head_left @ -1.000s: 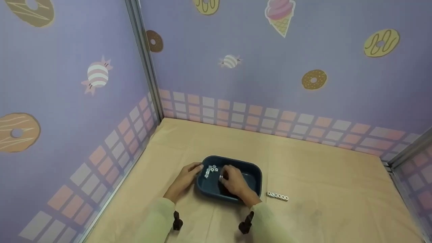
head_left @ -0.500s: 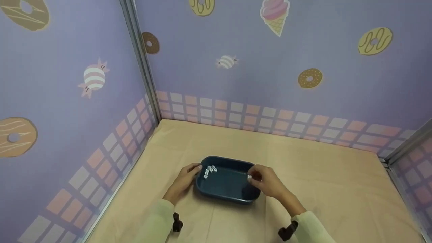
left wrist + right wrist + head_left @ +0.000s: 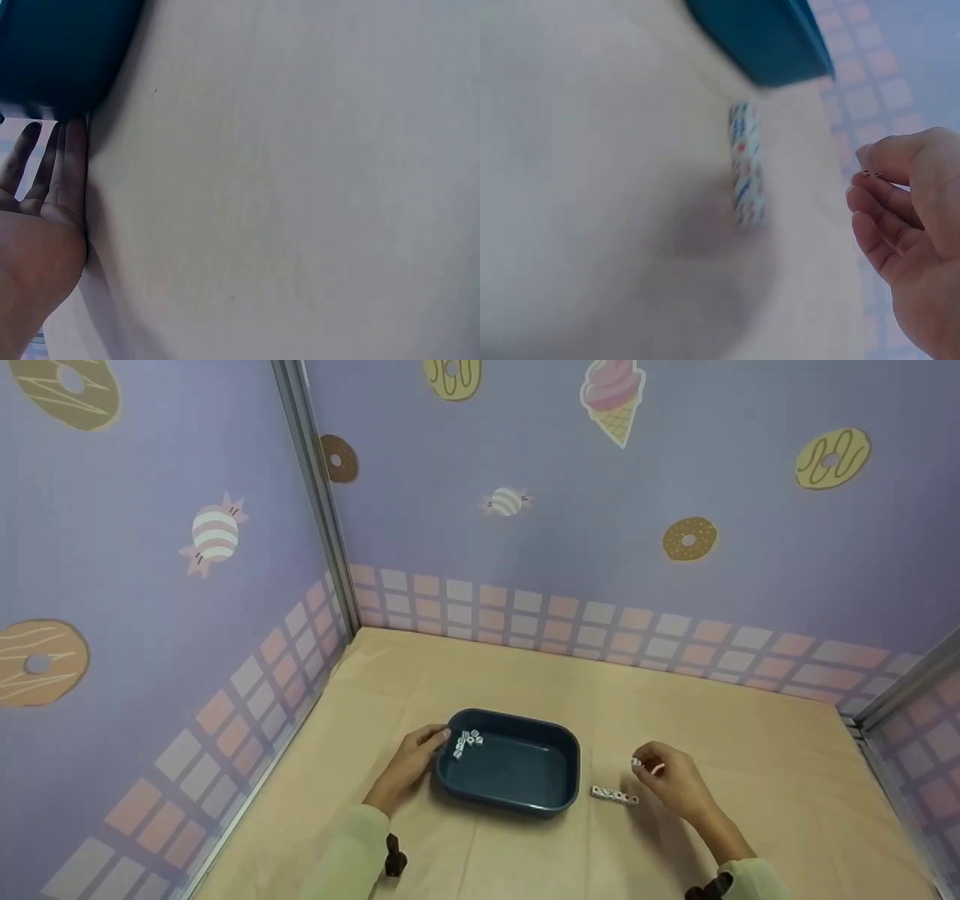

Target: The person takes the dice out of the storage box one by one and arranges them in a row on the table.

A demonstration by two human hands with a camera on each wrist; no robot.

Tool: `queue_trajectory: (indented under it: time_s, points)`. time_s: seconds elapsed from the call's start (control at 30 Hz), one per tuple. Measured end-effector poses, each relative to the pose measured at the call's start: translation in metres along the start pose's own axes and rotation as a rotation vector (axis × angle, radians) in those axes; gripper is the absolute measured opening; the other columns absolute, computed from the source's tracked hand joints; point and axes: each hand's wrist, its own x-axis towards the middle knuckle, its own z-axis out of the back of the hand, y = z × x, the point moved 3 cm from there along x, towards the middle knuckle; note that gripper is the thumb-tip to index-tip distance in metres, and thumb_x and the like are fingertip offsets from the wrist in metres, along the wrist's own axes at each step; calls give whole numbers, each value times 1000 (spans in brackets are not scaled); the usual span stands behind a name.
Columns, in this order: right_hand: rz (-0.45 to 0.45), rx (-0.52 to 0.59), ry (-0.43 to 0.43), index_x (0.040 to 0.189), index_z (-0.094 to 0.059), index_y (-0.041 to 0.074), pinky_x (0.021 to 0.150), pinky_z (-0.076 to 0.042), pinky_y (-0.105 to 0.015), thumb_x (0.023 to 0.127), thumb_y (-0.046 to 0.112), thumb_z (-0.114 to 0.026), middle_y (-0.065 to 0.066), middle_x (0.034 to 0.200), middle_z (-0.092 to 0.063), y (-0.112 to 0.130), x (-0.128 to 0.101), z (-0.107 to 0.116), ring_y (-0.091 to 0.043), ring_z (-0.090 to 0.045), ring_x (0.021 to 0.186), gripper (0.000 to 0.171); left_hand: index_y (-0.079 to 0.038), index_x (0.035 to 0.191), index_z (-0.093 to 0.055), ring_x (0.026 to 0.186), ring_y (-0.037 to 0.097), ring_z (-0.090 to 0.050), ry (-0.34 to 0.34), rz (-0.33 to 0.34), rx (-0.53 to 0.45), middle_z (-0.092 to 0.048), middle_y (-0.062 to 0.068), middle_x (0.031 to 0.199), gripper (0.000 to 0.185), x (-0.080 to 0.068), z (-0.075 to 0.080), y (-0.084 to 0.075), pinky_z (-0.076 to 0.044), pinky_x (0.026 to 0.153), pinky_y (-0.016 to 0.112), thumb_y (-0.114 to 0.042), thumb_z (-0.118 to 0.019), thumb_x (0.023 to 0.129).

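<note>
Since half a second ago my right hand has swung away from the blue tray and now hovers off its right side, above the beige surface, just beyond the short row of dice lined up there. Its fingers are curled, and from the head view I see a small white die pinched at the fingertips; the right wrist view is blurred and shows only the curled fingers next to the row of dice, so I cannot confirm the die from there. My left hand has not shifted: it rests on the surface against the tray's left end, with the fingers laid straight along the outer wall and the thumb up at the rim. The left wrist view shows those straight fingers touching the dark side of the tray, nothing enclosed in the palm. Inside the tray, a small cluster of white dice lies bunched in the far left corner, close to my left thumb. The row on the surface sits just beside the tray's near right corner, apart from it and not touched by either hand.
</note>
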Motion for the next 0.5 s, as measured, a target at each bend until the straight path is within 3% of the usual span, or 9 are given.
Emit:
queue_trajectory:
  time_s: [0.27, 0.5]
  points:
    - [-138, -10, 21, 103, -72, 6, 82, -57, -31, 92, -9, -72, -2, 96, -71, -27, -15, 0, -20, -67, 93, 19, -2, 145, -61, 132, 33, -61, -13, -6, 7, -62, 18, 144, 51, 1, 0, 0, -49, 110, 48, -40, -60, 109]
    - [-177, -22, 55, 103, -72, 8, 80, -56, -29, 93, -4, -76, -1, 96, -70, -35, -22, -6, -17, -65, 90, 15, -2, 143, -62, 131, 33, -61, -17, -24, 18, -63, 18, 142, 52, 0, 0, 1, -48, 110, 48, -41, -61, 109]
